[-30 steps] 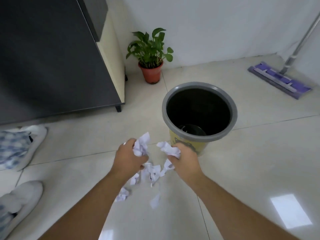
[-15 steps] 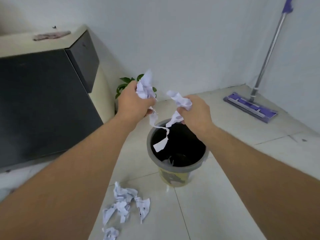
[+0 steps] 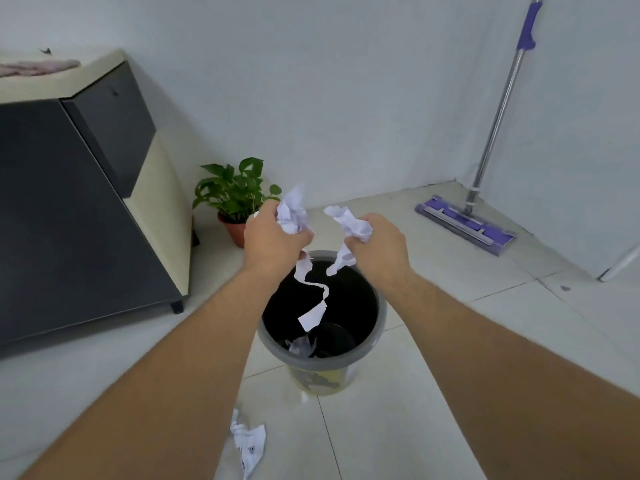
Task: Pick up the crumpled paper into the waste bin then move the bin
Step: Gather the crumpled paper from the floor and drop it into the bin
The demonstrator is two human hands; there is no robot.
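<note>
White crumpled paper sits clenched in the left hand [image 3: 273,242] and the right hand [image 3: 377,249], both over the grey-rimmed waste bin [image 3: 379,332] on the floor tiles. Best to open the fingers directly above its mouth, since the dangling strip [image 3: 313,299] could catch the rim; one paper wad [image 3: 250,441] lies on the tile before the bin.
</note>
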